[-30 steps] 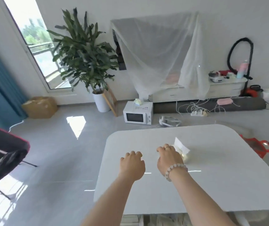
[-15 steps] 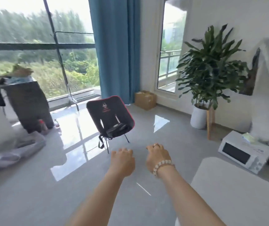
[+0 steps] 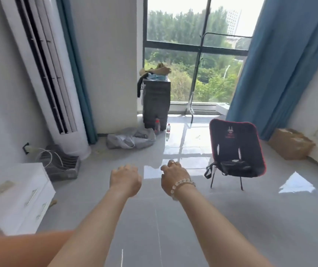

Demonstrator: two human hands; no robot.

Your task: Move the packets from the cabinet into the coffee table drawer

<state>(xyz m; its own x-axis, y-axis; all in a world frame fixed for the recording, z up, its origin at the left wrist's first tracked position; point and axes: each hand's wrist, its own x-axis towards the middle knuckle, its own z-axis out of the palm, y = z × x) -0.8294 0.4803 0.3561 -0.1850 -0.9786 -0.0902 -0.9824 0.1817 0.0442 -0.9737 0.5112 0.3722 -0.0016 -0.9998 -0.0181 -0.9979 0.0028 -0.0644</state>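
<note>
A white cabinet (image 3: 17,197) with drawer handles stands at the lower left, and a few flat packets (image 3: 1,187) lie blurred on its top. My left hand (image 3: 125,179) hangs in mid-air over the floor, fingers curled shut with nothing in them. My right hand (image 3: 174,179), with a ring and a bead bracelet, is beside it, also curled and holding nothing. Both hands are well to the right of the cabinet. The coffee table is out of view.
A tall white air conditioner (image 3: 46,74) stands at the left wall with a grey rack (image 3: 62,164) at its foot. A black folding chair (image 3: 235,151) sits to the right, a cardboard box (image 3: 291,143) beyond it. Grey cloth (image 3: 131,137), bottles and a dark box (image 3: 156,101) lie near the window.
My view has swung left from the white table and its packet to the window side and the cabinet. Both hands stay curled in front of me, holding nothing.
</note>
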